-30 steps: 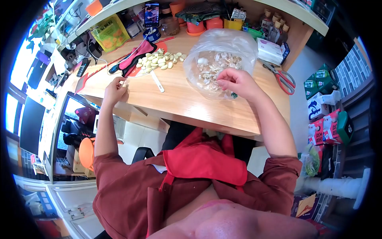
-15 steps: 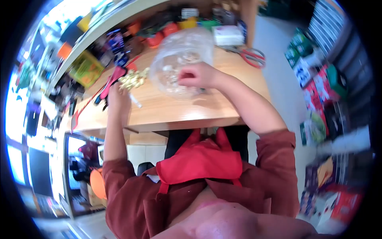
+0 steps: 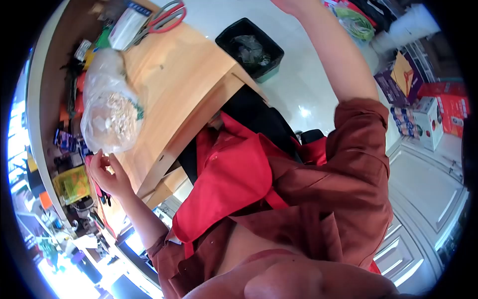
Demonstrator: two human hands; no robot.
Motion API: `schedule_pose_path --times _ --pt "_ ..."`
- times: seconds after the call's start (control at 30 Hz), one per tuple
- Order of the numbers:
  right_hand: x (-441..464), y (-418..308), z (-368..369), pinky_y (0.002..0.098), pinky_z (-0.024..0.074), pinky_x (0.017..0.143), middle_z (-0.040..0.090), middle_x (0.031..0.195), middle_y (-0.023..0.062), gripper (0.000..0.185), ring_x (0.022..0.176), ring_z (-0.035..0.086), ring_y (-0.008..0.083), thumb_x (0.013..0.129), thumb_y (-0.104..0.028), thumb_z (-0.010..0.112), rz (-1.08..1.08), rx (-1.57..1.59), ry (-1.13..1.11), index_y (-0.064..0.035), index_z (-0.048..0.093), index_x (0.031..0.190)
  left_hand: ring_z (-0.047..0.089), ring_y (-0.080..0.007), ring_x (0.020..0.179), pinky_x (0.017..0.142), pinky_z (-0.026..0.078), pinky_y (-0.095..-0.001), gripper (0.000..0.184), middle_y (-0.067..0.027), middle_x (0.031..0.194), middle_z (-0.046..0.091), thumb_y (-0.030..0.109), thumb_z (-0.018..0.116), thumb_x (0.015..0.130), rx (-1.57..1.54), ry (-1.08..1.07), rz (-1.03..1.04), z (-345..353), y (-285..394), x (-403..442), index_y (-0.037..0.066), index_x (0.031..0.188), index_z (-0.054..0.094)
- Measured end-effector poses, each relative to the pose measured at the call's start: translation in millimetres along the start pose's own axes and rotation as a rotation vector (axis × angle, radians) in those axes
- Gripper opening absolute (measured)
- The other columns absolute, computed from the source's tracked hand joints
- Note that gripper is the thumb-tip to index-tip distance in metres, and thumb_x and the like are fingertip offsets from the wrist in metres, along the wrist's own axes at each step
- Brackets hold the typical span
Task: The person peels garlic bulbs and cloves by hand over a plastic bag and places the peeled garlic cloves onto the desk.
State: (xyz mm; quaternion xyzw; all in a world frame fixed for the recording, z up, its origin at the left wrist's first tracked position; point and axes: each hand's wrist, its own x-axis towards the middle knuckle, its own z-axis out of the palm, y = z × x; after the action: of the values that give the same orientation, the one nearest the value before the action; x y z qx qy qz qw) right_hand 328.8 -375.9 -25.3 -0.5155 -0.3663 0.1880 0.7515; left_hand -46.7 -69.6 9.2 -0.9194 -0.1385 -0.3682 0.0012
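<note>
Left fingers (image 3: pixel 94 164) half-curled, thumb apart, nothing seen held; I read the bag (image 3: pixel 108 94) just above, long axis near-vertical; right hand (image 3: pixel 290 5) farther, top edge, grip unreadable.

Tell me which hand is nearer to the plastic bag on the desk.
The left hand, near the plastic bag; the right hand is beyond the desk, at the picture's top edge.
</note>
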Motion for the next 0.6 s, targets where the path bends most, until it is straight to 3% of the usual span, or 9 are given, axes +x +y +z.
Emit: schedule_pose_path --times 0.07,0.13,0.27,0.3,0.4,0.43,0.47,0.5,0.6 --pt "-44.5 71.2 -69.3 0.0206 0.0455 0.061 0.061 0.084 0.0063 0.022 0.067 0.056 0.0109 0.084 -0.017 0.060 0.252 0.100 0.202 -0.0031 0.056 0.100 0.050 -0.0181 0.071 0.062 0.043 -0.0275 0.028 -0.0125 0.095 0.056 -0.001 0.062 0.076 -0.153 -0.076 0.204 16.2 42.1 18.1 -0.001 0.103 0.055" --pt "-106.2 150.2 -123.9 0.0228 0.0449 0.070 0.057 0.076 -0.0013 0.023 0.070 0.053 0.0082 0.085 -0.027 0.057 0.473 -0.184 0.255 -0.0065 0.057 0.095 0.054 -0.0261 0.086 0.067 0.045 -0.0292 0.029 -0.0165 0.105 0.056 0.001 0.062 0.076 -0.248 -0.196 0.344 36.4 75.1 34.7 -0.002 0.104 0.054" --pt "-261.3 259.3 -161.5 0.0242 0.0445 0.053 0.055 0.071 -0.0002 0.011 0.061 0.052 0.0100 0.074 -0.015 0.060 0.981 -0.175 0.497 -0.0080 0.057 0.082 0.050 -0.0326 0.103 0.083 0.044 -0.0364 0.046 -0.0188 0.116 0.049 0.006 0.069 0.070 -0.285 -0.488 0.531 75.2 141.2 61.9 0.003 0.112 0.052" --pt "-305.0 297.5 -169.9 0.0250 0.0416 0.046 0.052 0.062 0.0005 0.007 0.053 0.049 0.0106 0.072 -0.013 0.058 1.030 -0.288 0.395 -0.0070 0.057 0.071 0.049 -0.0336 0.106 0.085 0.043 -0.0378 0.049 -0.0189 0.118 0.047 0.006 0.070 0.068 -0.311 -0.550 0.547 86.5 150.9 64.4 0.004 0.114 0.051" --pt "-407.0 354.0 -152.3 0.0371 0.0505 0.059 0.064 0.069 0.0125 0.014 0.060 0.063 0.0249 0.072 -0.017 0.057 1.128 -0.896 -0.144 -0.0054 0.064 0.067 0.046 -0.0357 0.111 0.090 0.041 -0.0413 0.055 -0.0188 0.122 0.044 0.005 0.070 0.065 -0.373 -0.645 0.592 119.1 173.5 66.3 0.007 0.117 0.050" --pt "-436.5 364.0 -143.2 0.0338 0.0459 0.044 0.059 0.059 0.0113 0.020 0.049 0.057 0.0179 0.072 -0.018 0.055 1.052 -0.831 -0.211 -0.0015 0.059 0.062 0.045 -0.0363 0.112 0.091 0.040 -0.0423 0.057 -0.0186 0.123 0.043 0.004 0.071 0.065 -0.395 -0.663 0.606 129.0 179.3 65.4 0.008 0.117 0.050" --pt "-444.6 349.6 -122.1 0.0318 0.0486 0.047 0.062 0.067 0.0116 0.020 0.053 0.060 0.0182 0.074 -0.019 0.056 1.375 -0.605 0.010 0.0001 0.062 0.072 0.043 -0.0378 0.115 0.094 0.038 -0.0435 0.056 -0.0186 0.124 0.043 0.001 0.069 0.064 -0.369 -0.676 0.594 131.5 183.5 66.9 0.007 0.117 0.050" --pt "-459.2 342.9 -107.1 0.0317 0.0493 0.047 0.061 0.069 0.0109 0.020 0.056 0.061 0.0187 0.076 -0.017 0.056 1.469 -0.453 0.141 0.0005 0.063 0.080 0.042 -0.0381 0.116 0.095 0.038 -0.0436 0.056 -0.0186 0.125 0.043 0.000 0.069 0.064 -0.362 -0.675 0.598 132.7 186.5 69.3 0.007 0.116 0.050" --pt "-482.2 329.0 -77.7 0.0310 0.0521 0.048 0.062 0.068 0.0101 0.024 0.055 0.060 0.0187 0.075 -0.019 0.055 1.593 -0.471 0.036 -0.0019 0.063 0.090 0.039 -0.0392 0.120 0.098 0.035 -0.0446 0.056 -0.0185 0.127 0.042 -0.001 0.068 0.062 -0.354 -0.633 0.609 135.7 186.8 70.9 0.006 0.115 0.051"
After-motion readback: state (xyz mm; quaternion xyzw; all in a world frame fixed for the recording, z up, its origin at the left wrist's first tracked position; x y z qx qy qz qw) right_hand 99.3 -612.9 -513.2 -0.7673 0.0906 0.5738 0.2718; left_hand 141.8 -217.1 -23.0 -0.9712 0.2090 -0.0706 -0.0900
